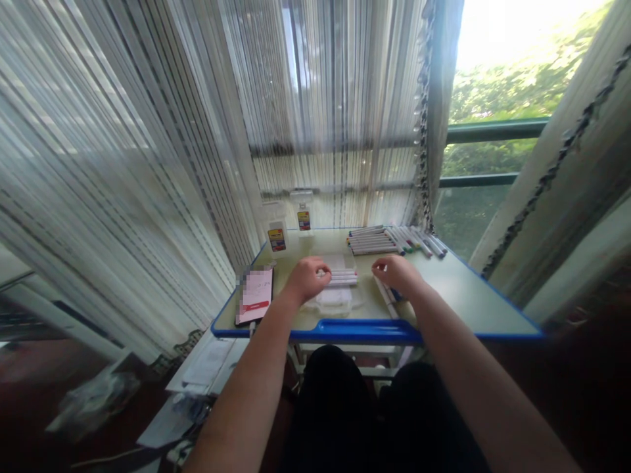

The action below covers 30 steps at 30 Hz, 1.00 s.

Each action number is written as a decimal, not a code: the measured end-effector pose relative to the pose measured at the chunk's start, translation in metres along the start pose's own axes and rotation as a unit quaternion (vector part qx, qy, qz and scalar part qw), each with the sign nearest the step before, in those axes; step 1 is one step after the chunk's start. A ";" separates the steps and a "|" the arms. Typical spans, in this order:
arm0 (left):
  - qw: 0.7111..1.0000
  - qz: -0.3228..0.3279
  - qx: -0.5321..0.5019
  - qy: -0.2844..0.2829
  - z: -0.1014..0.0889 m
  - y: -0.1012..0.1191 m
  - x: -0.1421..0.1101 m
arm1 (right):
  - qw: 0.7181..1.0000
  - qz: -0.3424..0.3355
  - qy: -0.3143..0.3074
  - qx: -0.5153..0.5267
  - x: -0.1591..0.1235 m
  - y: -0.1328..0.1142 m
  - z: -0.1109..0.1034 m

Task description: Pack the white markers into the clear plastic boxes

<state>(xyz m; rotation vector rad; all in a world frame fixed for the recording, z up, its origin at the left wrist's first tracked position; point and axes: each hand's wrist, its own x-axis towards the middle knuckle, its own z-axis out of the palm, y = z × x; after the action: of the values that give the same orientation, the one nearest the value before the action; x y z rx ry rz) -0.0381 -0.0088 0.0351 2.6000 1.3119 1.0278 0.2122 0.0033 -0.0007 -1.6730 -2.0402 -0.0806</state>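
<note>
My left hand [309, 280] is curled, its thumb and fingertips closed at the left ends of several white markers [344, 277]. These markers lie side by side in a clear plastic case [340, 303], which rests on the desk. Across from it, my right hand [398, 273] has its fingers pinched together at the upper end of a white marker [385, 297]. Something dark blue shows beside that marker, partly hidden under the hand. Behind both hands, more white markers [372, 243] with coloured ends lie in a loose pile.
The desk [473, 295] has a blue edge and a blue front tray [365, 326]. A phone or tablet [256, 295] with a lit screen lies at left. Two clear cases with yellow-and-blue labels [277, 238] stand at the back left. Striped curtains [335, 98] hang behind.
</note>
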 end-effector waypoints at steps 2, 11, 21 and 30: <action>0.999 0.008 -0.017 -0.026 -0.001 0.010 0.014 | 1.000 -0.004 -0.022 -0.014 -0.001 0.001 -0.001; 0.997 0.013 -0.079 -0.006 0.012 0.012 0.041 | 0.997 -0.062 -0.036 -0.040 -0.005 -0.013 -0.002; 0.991 0.017 -0.106 -0.079 0.021 0.013 0.027 | 0.995 0.067 0.031 0.074 0.001 -0.021 -0.011; 0.947 -0.046 -0.276 -0.156 0.017 0.016 0.026 | 0.902 0.135 0.078 0.403 0.005 -0.018 -0.009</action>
<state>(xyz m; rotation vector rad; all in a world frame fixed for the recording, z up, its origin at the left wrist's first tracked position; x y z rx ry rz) -0.0067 0.0040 0.0407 2.1401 0.8982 0.7809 0.1975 0.0003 0.0143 -1.3165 -1.3934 0.6224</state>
